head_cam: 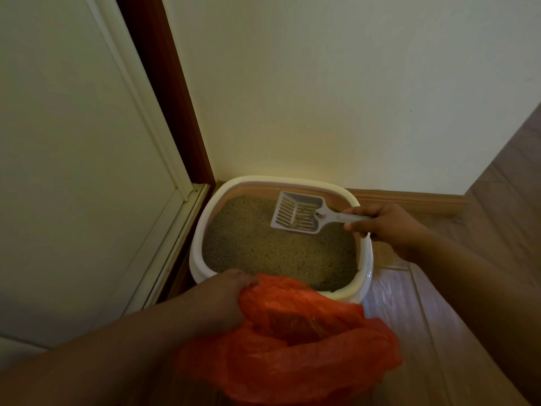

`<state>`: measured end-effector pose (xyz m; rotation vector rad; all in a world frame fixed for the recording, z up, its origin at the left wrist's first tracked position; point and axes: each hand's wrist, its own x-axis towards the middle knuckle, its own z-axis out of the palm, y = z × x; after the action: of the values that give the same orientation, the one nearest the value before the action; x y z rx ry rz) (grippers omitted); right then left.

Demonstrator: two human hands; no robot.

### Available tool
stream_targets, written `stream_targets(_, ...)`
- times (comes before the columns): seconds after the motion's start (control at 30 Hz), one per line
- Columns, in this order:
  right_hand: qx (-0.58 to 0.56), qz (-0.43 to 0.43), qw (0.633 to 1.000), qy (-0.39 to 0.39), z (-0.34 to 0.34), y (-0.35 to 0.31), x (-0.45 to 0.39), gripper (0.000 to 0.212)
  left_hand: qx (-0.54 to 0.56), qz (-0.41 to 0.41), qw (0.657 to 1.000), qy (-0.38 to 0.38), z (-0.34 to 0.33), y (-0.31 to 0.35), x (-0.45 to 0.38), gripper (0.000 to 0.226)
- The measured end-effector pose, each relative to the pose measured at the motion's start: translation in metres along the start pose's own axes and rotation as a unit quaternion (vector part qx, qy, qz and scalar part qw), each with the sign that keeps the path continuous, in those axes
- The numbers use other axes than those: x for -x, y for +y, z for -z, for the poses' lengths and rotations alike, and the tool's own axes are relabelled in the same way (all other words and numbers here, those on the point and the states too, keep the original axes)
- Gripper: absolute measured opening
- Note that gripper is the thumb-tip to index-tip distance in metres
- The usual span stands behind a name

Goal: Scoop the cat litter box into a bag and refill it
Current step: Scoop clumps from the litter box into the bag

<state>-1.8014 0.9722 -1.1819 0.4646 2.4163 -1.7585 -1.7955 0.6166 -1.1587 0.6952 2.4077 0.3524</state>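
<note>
The right hand (389, 227) gripped the handle of the slotted litter scoop (297, 212) above the far part of the litter box (366, 259), which stood in the corner, while the left hand (222, 300) pinched the rim of the orange plastic bag (292, 353) at its near edge.

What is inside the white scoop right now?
The slotted scoop, held by the right hand above the litter, has a small brownish clump near its handle end. The rest looks bare. What the clump is exactly is too small to tell.
</note>
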Motion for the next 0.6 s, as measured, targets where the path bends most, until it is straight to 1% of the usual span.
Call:
stream_targets(0.1,0.018,0.013,1.0,0.0,0.006,-0.002,0.002,0.031,-0.003,0.007,1.0,-0.006,0.001,-0.001,0.001,0.062)
stream_targets(0.23,0.048,0.009,0.999,-0.016,0.012,0.005,0.004,0.029,0.005,0.008,1.0,0.001,0.001,-0.002,0.002,0.062)
stream_targets(0.3,0.047,0.004,0.998,-0.04,0.017,0.008,0.006,0.029,0.008,0.008,1.0,0.013,0.001,-0.004,0.002,0.063)
stream_targets(0.37,0.046,0.005,0.995,-0.085,0.02,0.006,0.009,0.029,0.02,0.007,1.0,0.021,0.0,-0.007,0.001,0.064)
stream_targets(0.43,0.066,0.021,0.99,-0.122,0.022,-0.002,0.012,0.03,0.024,0.005,0.999,0.029,0.001,-0.008,0.0,0.069)
stream_targets(0.6,0.157,0.051,0.97,-0.179,0.014,-0.031,0.02,0.033,0.033,0.011,0.999,0.041,0.005,-0.008,-0.003,0.09)
